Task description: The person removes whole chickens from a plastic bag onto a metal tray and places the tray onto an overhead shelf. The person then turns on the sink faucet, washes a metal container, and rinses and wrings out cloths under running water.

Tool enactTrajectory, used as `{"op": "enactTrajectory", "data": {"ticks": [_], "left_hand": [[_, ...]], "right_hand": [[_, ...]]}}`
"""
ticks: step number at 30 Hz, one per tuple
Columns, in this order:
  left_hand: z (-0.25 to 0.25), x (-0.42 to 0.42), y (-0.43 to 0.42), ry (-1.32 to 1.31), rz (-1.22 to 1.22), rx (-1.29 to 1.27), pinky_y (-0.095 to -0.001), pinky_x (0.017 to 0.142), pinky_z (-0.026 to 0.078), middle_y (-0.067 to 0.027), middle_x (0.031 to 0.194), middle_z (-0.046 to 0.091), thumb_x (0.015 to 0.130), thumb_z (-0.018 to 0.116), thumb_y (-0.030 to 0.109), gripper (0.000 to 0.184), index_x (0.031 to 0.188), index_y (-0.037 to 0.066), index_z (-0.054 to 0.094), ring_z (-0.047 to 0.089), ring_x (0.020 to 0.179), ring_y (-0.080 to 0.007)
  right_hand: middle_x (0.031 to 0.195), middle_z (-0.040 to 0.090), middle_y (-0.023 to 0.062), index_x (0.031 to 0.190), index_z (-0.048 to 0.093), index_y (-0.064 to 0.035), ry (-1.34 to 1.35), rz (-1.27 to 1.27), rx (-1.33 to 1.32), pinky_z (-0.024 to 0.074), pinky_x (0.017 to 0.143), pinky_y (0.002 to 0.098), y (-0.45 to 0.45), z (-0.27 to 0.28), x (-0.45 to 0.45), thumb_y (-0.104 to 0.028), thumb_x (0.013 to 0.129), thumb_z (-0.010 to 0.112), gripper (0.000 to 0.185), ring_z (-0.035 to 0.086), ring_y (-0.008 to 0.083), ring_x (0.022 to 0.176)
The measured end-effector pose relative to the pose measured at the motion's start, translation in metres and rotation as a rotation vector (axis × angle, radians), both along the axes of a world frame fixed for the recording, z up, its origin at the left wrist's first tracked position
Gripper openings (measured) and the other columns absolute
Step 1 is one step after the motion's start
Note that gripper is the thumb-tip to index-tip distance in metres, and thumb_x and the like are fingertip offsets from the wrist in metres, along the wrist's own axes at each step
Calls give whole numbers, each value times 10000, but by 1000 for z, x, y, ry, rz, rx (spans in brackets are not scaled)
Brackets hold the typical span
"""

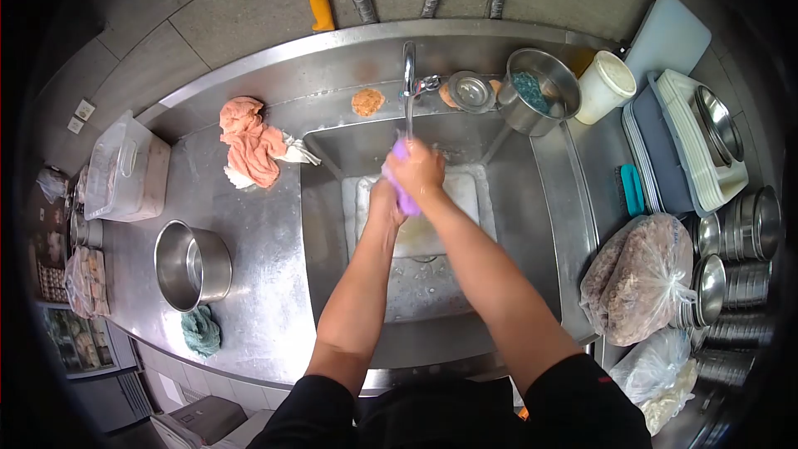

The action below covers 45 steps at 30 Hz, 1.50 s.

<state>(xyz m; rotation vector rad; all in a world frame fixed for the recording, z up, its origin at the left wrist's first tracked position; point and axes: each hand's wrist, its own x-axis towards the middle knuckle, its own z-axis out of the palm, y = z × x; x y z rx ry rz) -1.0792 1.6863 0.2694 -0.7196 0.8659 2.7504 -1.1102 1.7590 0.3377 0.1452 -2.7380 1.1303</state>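
Over the sink (532,224), a purple cloth (406,201) is squeezed between both hands under the tap (408,75). My right hand (421,170) is closed around its upper part, close below the spout, and water runs onto it. Lower down, my left hand (383,199) is closed on the cloth's lower part; its fingers are partly hidden. Beneath the hands, a pale rectangular tray or basin (465,199) lies in the sink, with wet, cloudy water about it.
Left counter: orange-pink cloth (253,141), steel pot (204,266), green cloth (200,331), plastic bin (137,170). Behind the sink: brown scrubbing pad (367,101), steel pot with green scourer (559,112), white tub (606,87). Right: teal brush (632,189), bagged food (644,283). Knife handles (316,2) line the wall.
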Motion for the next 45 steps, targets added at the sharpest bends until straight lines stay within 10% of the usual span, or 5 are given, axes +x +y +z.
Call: {"op": "enactTrajectory", "data": {"ticks": [8,10,19,27,45], "left_hand": [[15,-8,-28,-349,-362,50,-557,810,474,-202,1099,576,961,370,417,472,1109,-10,505,575,946,-416],[-43,-27,-35,260,-501,465,-512,809,483,-205,1060,591,964,374,364,419,1083,-4,535,580,921,-389],[-57,-8,-8,210,80,79,-303,701,515,-66,904,623,895,496,164,226,1048,33,599,614,776,-174],[20,-9,-18,103,-314,-9,-320,734,515,-49,922,653,868,620,289,293,1043,54,610,629,789,-166],[9,-13,-10,285,-100,395,-467,809,504,-124,966,604,904,455,530,509,1099,67,539,602,880,-294]], "right_hand": [[882,663,146,879,611,-73,-292,130,-345,485,719,407,7,-25,-10,-259,701,680,266,638,332,848],[819,632,148,890,597,-45,-146,217,-287,479,691,374,-5,-16,37,-211,719,666,248,624,269,753],[740,610,143,802,558,-94,90,-89,-62,469,642,449,1,-31,32,-300,747,655,234,600,376,725],[1018,624,53,1099,586,-70,-835,-66,-1613,503,807,341,43,-61,11,-426,867,602,426,610,172,889],[699,555,143,687,530,-12,439,513,-131,464,627,378,17,9,39,-126,667,663,176,546,357,676]]}}
